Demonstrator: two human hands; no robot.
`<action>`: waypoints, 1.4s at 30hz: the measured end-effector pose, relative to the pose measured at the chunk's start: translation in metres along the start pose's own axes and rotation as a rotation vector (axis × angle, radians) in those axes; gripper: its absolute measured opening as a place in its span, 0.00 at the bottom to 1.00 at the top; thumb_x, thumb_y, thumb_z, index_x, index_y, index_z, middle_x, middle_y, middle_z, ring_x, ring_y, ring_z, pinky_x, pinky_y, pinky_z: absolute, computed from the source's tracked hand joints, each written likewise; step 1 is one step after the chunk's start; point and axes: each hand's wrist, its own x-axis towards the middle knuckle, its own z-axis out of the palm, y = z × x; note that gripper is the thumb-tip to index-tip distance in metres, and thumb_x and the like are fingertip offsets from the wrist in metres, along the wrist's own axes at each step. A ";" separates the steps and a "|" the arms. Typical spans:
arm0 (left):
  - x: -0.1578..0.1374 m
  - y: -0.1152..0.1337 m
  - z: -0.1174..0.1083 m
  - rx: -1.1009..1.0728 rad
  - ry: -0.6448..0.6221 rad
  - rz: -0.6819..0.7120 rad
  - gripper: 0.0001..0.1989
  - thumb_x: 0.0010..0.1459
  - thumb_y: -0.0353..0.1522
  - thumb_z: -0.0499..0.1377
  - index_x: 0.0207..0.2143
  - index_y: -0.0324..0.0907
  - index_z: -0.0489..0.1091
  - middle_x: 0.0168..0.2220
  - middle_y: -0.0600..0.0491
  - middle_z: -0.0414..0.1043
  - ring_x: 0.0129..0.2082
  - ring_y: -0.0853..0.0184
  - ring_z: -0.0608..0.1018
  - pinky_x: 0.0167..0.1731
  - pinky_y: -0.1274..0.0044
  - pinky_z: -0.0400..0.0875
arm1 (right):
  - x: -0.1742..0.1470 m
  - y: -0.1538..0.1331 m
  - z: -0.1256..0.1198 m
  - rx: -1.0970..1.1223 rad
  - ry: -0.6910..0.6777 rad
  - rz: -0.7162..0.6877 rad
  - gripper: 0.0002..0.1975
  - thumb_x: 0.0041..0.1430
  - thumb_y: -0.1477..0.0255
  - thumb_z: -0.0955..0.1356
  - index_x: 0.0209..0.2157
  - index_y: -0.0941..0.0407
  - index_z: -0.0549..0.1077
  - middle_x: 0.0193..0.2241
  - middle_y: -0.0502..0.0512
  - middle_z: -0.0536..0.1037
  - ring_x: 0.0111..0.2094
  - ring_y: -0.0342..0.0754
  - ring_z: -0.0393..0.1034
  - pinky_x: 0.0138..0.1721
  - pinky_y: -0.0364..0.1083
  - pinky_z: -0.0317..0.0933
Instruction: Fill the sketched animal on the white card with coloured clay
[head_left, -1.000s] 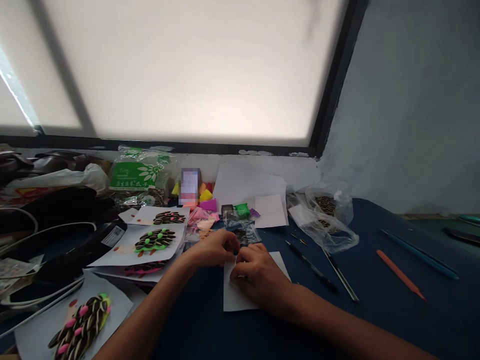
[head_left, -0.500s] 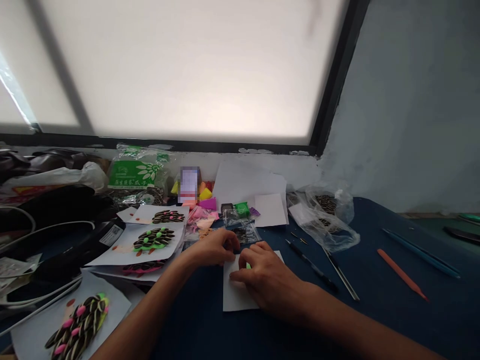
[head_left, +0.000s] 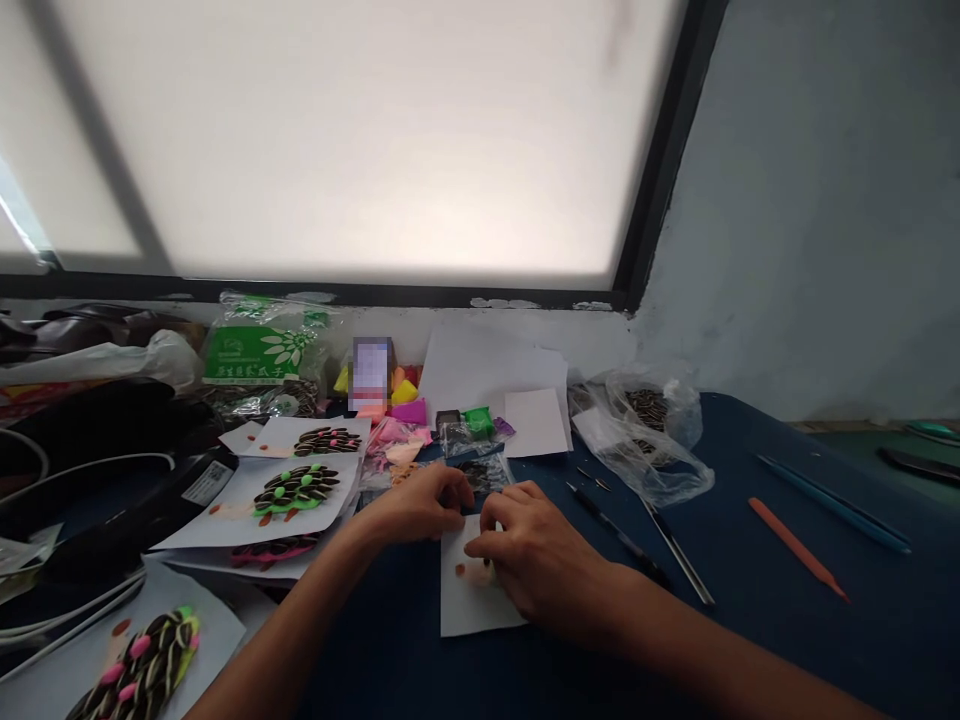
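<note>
A small white paper card [head_left: 465,610] lies on the dark blue table in front of me. On it are a reddish-brown dot [head_left: 460,570] and a pale tan patch [head_left: 478,575], partly covered by my right hand. My right hand [head_left: 536,550] rests over the card's right side with its fingers curled together in a pinch; whatever is between the fingertips is hidden. At the card's upper left edge, my left hand [head_left: 424,503] has its fingers bent and closed, with the tips by the paper. I cannot make out what it grips.
Sheets bearing sunflower-seed pictures [head_left: 296,490] lie on the left beside a black bag [head_left: 97,530]. Colourful clay packets [head_left: 409,412] and a green seed bag [head_left: 266,350] stand behind. To the right are a pen [head_left: 619,530], a metal rod [head_left: 682,555], an orange tool [head_left: 799,550] and blue tweezers [head_left: 832,500].
The reddish-brown dot and tan patch now show on the card, and the green bit at the right fingers is hidden. Both hands stay close to where they were; the whole view has shifted slightly.
</note>
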 end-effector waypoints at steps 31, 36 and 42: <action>0.013 -0.009 0.028 0.272 0.445 -0.055 0.11 0.58 0.36 0.53 0.24 0.43 0.65 0.22 0.55 0.67 0.26 0.64 0.70 0.27 0.76 0.55 | -0.008 0.045 0.035 0.176 0.323 0.184 0.12 0.60 0.82 0.64 0.41 0.59 0.77 0.33 0.57 0.81 0.34 0.52 0.74 0.38 0.48 0.62; 0.012 -0.009 0.039 0.390 0.562 -0.046 0.09 0.59 0.35 0.53 0.27 0.43 0.66 0.22 0.53 0.70 0.26 0.61 0.72 0.27 0.75 0.50 | -0.008 0.050 0.034 0.212 0.385 0.249 0.12 0.64 0.79 0.63 0.43 0.57 0.76 0.32 0.56 0.81 0.32 0.50 0.75 0.36 0.46 0.63; 0.011 -0.014 0.043 0.392 0.651 0.019 0.11 0.60 0.36 0.51 0.26 0.44 0.65 0.20 0.54 0.68 0.23 0.62 0.72 0.26 0.76 0.53 | -0.006 0.055 0.036 0.248 0.436 0.319 0.13 0.67 0.77 0.60 0.44 0.57 0.75 0.36 0.57 0.81 0.36 0.50 0.77 0.38 0.45 0.65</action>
